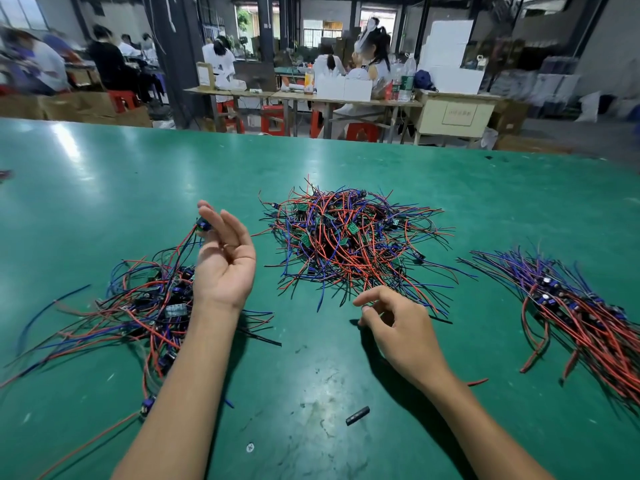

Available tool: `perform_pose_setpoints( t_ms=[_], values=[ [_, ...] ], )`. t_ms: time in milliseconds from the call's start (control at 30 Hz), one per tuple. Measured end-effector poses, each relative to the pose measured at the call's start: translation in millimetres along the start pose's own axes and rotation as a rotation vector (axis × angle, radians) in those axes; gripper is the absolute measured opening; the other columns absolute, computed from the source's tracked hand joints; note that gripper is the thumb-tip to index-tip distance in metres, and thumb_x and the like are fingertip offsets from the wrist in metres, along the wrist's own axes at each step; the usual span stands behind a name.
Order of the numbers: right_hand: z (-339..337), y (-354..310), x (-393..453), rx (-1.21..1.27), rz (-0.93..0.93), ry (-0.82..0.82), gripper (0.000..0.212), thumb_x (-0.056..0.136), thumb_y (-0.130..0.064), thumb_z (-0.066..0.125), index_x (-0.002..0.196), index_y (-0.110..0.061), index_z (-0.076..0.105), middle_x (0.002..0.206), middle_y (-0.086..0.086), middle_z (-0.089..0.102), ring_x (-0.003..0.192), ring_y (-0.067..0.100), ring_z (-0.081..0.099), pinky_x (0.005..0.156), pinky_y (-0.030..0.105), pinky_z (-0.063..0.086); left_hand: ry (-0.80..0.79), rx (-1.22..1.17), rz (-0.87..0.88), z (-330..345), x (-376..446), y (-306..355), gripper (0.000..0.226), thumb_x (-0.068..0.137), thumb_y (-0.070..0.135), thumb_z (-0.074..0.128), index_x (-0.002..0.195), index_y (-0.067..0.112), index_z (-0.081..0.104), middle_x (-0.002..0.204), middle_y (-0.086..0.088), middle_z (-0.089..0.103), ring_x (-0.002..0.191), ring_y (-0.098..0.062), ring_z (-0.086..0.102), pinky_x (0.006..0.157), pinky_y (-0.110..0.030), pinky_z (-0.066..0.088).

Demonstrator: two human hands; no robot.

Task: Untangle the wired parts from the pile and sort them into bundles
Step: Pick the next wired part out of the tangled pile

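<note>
On the left of the glossy green table top (104, 174) lies a loose heap of red, blue and black wired parts (145, 306), its strands trailing out toward the near edge. Above it the person's left hand (225, 261) is raised palm-up, fingers mostly straight and spread; a small blue-capped part with wires (202, 226) sits at the fingertips, its red and blue leads hanging down into the heap — whether it is pinched or merely hooked there I cannot tell. In the middle sits the main tangled pile of thin red, blue and black wires with small green circuit boards (349, 244), the densest knot on the table. Just in front of it the right hand (398, 327) hovers low with fingers loosely curled and holds nothing; the thumb and forefinger are close together near the pile's front strands. Nearer the person lie a short black stick-like piece (357, 415) and a small round white bit (250, 447). On the right lies the combed-out bundle of red and purple-blue wires with dark capacitor parts (581, 313), its leads mostly running one way. These pieces look light and limp; the wires will likely snag on each other, so I would take each by its little board or capacitor body and draw it out slowly — tugging a bare lead could strain a solder joint.
</note>
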State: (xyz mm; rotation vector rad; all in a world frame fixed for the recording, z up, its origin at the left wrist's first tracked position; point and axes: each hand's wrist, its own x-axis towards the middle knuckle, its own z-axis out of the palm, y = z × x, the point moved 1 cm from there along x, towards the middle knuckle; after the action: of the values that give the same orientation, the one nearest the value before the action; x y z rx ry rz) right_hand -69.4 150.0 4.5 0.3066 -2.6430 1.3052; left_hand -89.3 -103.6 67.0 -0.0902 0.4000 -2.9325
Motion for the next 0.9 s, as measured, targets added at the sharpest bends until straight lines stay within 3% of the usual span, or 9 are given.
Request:
perform_pose_setpoints(
  t_ms=[67,200,400,467,567,633,700,800,900],
  values=[
    [0.0,0.2,0.0,-0.002,0.002,-0.006,0.017,0.093,-0.022,0.063,0.093,-0.038,0.069,0.074,-0.015,0.073,0.066,0.009,0.065,0.071,0.036,0.055,-0.070,0.103,-0.006,1.2,-2.6,-1.6,0.023,0.090,0.007,0.051,0.086,0.008,0.074,0.082,-0.002,0.078,0.069,-0.010,0.074,0.079,-0.023,0.052],
    [0.5,0.7,-0.6,-0.010,-0.003,-0.013,0.016,0.093,-0.023,0.064,0.093,-0.038,0.069,0.074,-0.015,0.073,0.065,0.013,0.065,0.069,0.037,0.055,-0.184,0.125,-0.037,1.9,-1.5,1.8,0.026,0.084,0.034,0.061,0.099,0.018,0.075,0.088,0.005,0.078,0.072,-0.006,0.070,0.077,-0.023,0.047],
    [0.6,1.4,0.3,-0.027,-0.009,-0.016,0.015,0.092,-0.024,0.064,0.091,-0.038,0.069,0.074,-0.015,0.073,0.061,0.012,0.062,0.067,0.036,0.054,-0.104,0.312,-0.060,-5.1,7.4,1.9,0.030,0.100,0.045,0.050,0.101,0.027,0.074,0.095,0.011,0.072,0.068,-0.008,0.057,0.072,-0.023,0.041],
    [1.0,1.4,0.0,-0.028,-0.013,-0.019,0.015,0.092,-0.025,0.064,0.091,-0.038,0.069,0.073,-0.016,0.072,0.060,0.012,0.062,0.066,0.036,0.054,0.020,0.648,-0.013,-9.0,12.0,1.5,0.023,0.099,0.042,0.056,0.101,0.029,0.074,0.094,0.013,0.071,0.070,-0.008,0.057,0.069,-0.022,0.044],
    [1.0,2.5,0.5,-0.036,-0.017,-0.015,0.015,0.092,-0.025,0.064,0.091,-0.039,0.069,0.072,-0.017,0.072,0.060,0.012,0.062,0.065,0.035,0.054,0.160,1.615,0.156,-27.5,16.2,-10.8,0.016,0.096,0.038,0.061,0.103,0.031,0.074,0.089,0.011,0.072,0.072,-0.009,0.055,0.060,-0.020,0.042],
    [1.5,3.4,0.8,-0.038,-0.017,-0.013,0.015,0.092,-0.025,0.064,0.091,-0.040,0.068,0.072,-0.017,0.072,0.059,0.010,0.061,0.064,0.034,0.053,0.089,2.038,0.208,-48.5,19.3,-22.1,0.017,0.095,0.025,0.065,0.108,0.027,0.076,0.073,-0.001,0.065,0.061,-0.007,0.051,0.054,-0.015,0.037],
    [1.6,4.1,1.3,-0.036,-0.018,-0.011,0.016,0.091,-0.025,0.064,0.091,-0.040,0.068,0.072,-0.018,0.071,0.061,0.009,0.062,0.064,0.032,0.052,0.056,2.232,0.207,-63.5,22.6,-26.7,0.021,0.094,0.019,0.066,0.112,0.019,0.077,0.078,-0.013,0.072,0.059,-0.005,0.059,0.060,-0.018,0.046],
    [1.7,3.7,1.2,-0.036,-0.022,-0.008,0.016,0.091,-0.024,0.065,0.090,-0.040,0.069,0.071,-0.018,0.071,0.062,0.008,0.061,0.064,0.031,0.051,0.109,2.316,0.322,-69.8,28.1,-19.7,0.020,0.089,0.016,0.069,0.106,0.019,0.079,0.103,-0.003,0.077,0.098,-0.018,0.071,0.094,-0.031,0.053],
    [1.9,4.1,1.8,-0.038,-0.020,-0.017,0.015,0.091,-0.024,0.064,0.089,-0.038,0.069,0.072,-0.015,0.072,0.063,0.007,0.062,0.068,0.033,0.053,0.082,2.250,0.418,-67.9,27.9,-17.1,0.017,0.089,0.010,0.071,0.098,0.020,0.081,0.095,0.003,0.078,0.094,-0.012,0.072,0.096,-0.034,0.055]
  ],
)
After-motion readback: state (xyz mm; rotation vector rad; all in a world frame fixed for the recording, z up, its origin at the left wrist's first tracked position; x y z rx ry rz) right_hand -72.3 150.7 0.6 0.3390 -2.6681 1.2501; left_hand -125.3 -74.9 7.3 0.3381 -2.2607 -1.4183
